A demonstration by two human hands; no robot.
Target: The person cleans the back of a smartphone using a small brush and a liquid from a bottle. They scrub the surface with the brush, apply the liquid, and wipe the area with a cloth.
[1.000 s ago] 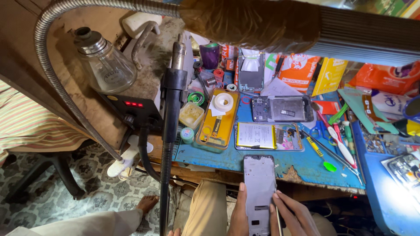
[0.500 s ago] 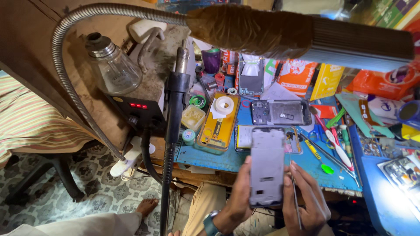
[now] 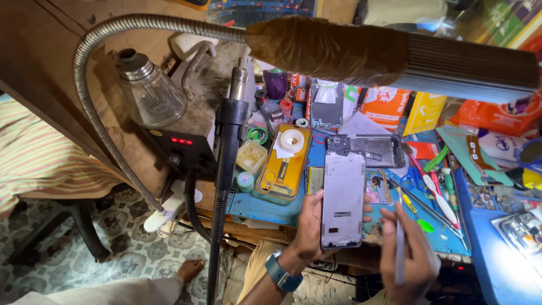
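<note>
My left hand (image 3: 310,223) holds an opened grey phone frame (image 3: 342,199) upright over the front edge of the blue workbench (image 3: 265,206). A blue watch is on that wrist. My right hand (image 3: 411,254) is just right of the phone and grips thin metal tweezers (image 3: 400,248), blurred, pointing down. A second opened phone (image 3: 367,149) lies flat on the bench behind the held one.
A hot-air gun (image 3: 228,130) stands in its holder by a black station with red digits (image 3: 179,148). A glass bottle (image 3: 148,93), a yellow tray with a tape roll (image 3: 285,161), screwdrivers (image 3: 437,189) and packets crowd the bench. A gooseneck lamp (image 3: 395,56) hangs overhead. Someone's bare foot (image 3: 189,270) rests on the floor.
The phone frame has risen from low over my lap to upright above the bench edge. My right hand has come away from the phone to its right, tweezers in it.
</note>
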